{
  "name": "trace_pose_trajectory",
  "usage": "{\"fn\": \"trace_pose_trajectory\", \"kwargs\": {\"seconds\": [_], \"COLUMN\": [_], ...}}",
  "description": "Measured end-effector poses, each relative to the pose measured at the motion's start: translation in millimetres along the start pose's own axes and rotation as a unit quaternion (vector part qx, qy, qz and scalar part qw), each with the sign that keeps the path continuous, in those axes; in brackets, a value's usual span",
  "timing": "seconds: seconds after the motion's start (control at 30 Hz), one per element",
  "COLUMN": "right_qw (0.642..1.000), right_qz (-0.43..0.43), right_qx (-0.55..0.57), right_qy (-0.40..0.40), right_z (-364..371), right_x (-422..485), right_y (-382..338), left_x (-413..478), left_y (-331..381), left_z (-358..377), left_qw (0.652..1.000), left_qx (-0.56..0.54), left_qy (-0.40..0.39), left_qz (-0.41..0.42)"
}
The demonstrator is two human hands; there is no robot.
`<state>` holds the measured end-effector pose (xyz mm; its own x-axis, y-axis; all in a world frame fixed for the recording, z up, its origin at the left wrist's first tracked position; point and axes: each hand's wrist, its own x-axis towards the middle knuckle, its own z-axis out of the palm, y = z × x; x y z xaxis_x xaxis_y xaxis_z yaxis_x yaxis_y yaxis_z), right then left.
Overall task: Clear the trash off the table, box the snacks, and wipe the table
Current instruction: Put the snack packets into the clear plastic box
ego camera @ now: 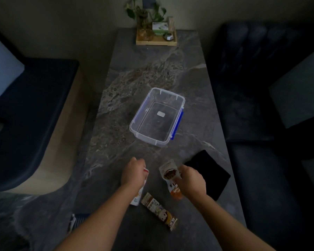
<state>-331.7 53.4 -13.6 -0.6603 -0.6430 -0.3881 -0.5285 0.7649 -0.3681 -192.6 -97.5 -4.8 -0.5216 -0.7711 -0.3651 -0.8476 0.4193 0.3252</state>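
Marble table [152, 69] between dark sofas; left hand [132, 172] grasps white packet [137, 196], right hand [191, 178] grasps snack pouch [169, 171].

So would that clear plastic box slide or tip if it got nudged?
The clear plastic box holds only a small white label, so it is probably light. On the smooth stone table it would likely slide. Low and wide, it seems unlikely to tip.

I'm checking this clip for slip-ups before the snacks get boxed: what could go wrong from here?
1. The right hand pinches the white snack pouch by one edge, so it may slip before reaching the clear plastic box with blue clips.
2. The brown patterned snack bar lies between the forearms and could be knocked off the near edge of the grey marble table.
3. The left hand covers the white red-striped packet; its grip cannot be judged.
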Motion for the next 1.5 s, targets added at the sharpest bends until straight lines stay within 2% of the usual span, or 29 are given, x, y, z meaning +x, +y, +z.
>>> {"fn": "trace_pose_trajectory", "kwargs": {"seconds": [0.1,0.2,0.4,0.5,0.63,0.8,1.0,1.07,1.13,1.17,1.23,1.3,1.43,1.5], "right_qw": [0.997,0.99,0.93,0.899,0.867,0.879,0.883,0.887,0.905,0.919,0.936,0.936,0.933,0.948], "right_qz": [0.032,0.047,0.059,0.065,0.07,0.061,0.067,0.074,0.071,0.062,0.043,0.035,0.035,0.029], "right_qx": [0.065,0.133,0.358,0.427,0.489,0.464,0.459,0.452,0.414,0.384,0.341,0.342,0.353,0.316], "right_qy": [-0.009,-0.004,0.059,0.068,0.062,0.092,0.073,0.064,0.061,0.065,0.079,0.08,0.061,0.035], "right_z": [-11,-25,-64,-89,-116,-134,-133,-130,-123,-119,-109,-98,-68,-49], "right_x": [2,1,-4,5,27,70,130,145,154,156,152,138,88,52], "right_y": [-2,-6,-25,-36,-47,-57,-76,-84,-88,-87,-82,-72,-49,-39], "left_x": [1,-1,6,28,65,99,129,131,125,120,106,85,32,11], "left_y": [-2,-7,-14,-6,15,49,63,62,56,52,38,23,-4,-14], "left_z": [-7,-19,-58,-79,-97,-107,-96,-94,-92,-90,-83,-72,-42,-27], "left_qw": [0.992,0.968,0.859,0.809,0.753,0.714,0.749,0.796,0.866,0.886,0.901,0.909,0.956,0.973], "left_qx": [-0.126,-0.248,-0.495,-0.558,-0.621,-0.661,-0.615,-0.565,-0.468,-0.431,-0.406,-0.389,-0.264,-0.206], "left_qy": [0.001,0.004,0.092,0.133,0.14,0.143,0.129,0.116,0.123,0.132,0.14,0.141,0.125,0.098], "left_qz": [-0.013,-0.047,-0.096,-0.125,-0.165,-0.181,-0.211,-0.183,-0.13,-0.106,-0.066,-0.041,0.011,0.038]}}
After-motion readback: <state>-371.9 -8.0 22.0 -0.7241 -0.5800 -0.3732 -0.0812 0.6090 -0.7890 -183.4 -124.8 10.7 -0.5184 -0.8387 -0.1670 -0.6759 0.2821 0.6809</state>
